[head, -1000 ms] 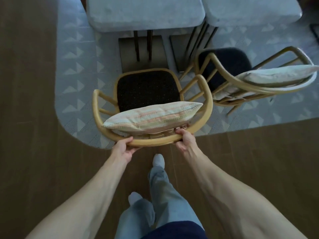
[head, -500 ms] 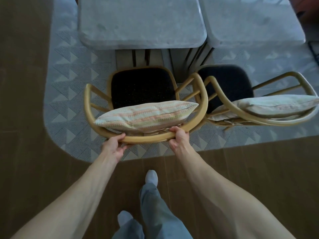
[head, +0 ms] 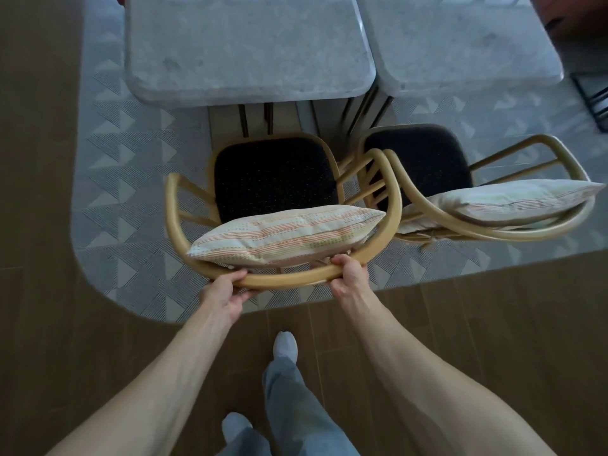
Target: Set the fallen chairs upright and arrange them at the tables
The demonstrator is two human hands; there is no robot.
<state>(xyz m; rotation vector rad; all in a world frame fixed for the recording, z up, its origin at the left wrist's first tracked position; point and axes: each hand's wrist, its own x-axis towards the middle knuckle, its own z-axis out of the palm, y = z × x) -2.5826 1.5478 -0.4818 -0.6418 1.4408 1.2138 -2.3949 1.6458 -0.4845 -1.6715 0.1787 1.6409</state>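
1. gripping the curved back rail of the near chair [head: 283, 179], the left hand [head: 227, 292] has its fingers curled under the wood and its thumb on top, closed around the rail.
2. that chair stands upright on the patterned rug [head: 131, 166], its dark seat facing the left table [head: 243, 47] and its front edge just short of the tabletop.
3. a striped cushion [head: 283, 236] leans along the inside of the back rail, between the two hands and the seat.
4. the right hand [head: 350, 279] clamps the same rail further right, fingers wrapped over the top and thumb below.
5. the chair's right arm touches or nearly touches the left arm of the second chair [head: 460, 179]; i cannot tell which.
6. the second chair is upright too, with a dark seat toward the right table [head: 460, 41] and a pale cushion [head: 513, 199] resting on its back rail, turned a little to the right.
7. both tables have grey stone-like tops and sit side by side, edges close together.
8. below, a socked foot [head: 285, 345] and a grey trouser leg stand on the brown wood floor [head: 493, 324], at the rug's edge.
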